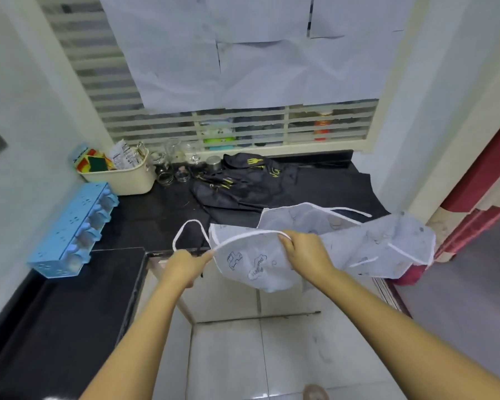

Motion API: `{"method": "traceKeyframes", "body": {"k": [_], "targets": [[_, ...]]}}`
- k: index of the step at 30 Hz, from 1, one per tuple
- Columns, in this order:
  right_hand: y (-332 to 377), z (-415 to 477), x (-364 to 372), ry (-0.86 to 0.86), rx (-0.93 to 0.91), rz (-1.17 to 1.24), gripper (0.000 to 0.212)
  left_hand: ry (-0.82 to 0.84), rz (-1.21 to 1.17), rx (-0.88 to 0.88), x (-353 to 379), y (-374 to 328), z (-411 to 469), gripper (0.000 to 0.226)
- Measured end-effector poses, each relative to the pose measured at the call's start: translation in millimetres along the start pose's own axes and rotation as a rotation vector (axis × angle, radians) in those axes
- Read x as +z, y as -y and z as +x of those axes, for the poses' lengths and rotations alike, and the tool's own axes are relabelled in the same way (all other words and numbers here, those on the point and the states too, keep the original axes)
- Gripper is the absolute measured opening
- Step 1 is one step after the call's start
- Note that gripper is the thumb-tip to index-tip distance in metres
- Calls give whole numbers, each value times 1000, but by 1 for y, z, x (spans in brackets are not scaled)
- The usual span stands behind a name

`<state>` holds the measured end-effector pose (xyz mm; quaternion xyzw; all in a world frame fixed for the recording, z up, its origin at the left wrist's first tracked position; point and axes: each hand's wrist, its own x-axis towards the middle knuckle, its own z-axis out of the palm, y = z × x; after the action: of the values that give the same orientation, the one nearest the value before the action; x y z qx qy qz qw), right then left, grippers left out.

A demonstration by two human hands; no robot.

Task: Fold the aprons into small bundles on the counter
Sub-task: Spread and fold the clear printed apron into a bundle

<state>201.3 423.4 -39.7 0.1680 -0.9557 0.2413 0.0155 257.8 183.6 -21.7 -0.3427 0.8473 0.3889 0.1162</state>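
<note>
The prints on the white apron (272, 261) are too faint to read. The dark heap beyond both hands is a black apron (243, 183); whether it is one or several I cannot tell. There are two hands and one white apron. The left hand (185, 267) pinches its hem where the neck loop (191, 220) begins, and the right hand (303, 252) curls over its top edge. The cloth sags between and below them, trailing right of the right hand onto the bench (156, 215).
</note>
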Motion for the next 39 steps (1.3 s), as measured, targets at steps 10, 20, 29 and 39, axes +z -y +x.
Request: {"method": "traceKeyframes", "body": {"k": [10,20,29,39], "targets": [[23,-51,23,233,-266,321,40,353,-990,-149,38,-34,-9,30],[0,-64,-20,78,112,832,5,475,-422,319,-8,-76,-41,37],[-26,-42,-67,-34,29,973,100,904,-526,421,-57,-101,-61,31],[-14,-38,-84,418,232,1359,28,737,-773,451,-82,-103,-55,58]]}}
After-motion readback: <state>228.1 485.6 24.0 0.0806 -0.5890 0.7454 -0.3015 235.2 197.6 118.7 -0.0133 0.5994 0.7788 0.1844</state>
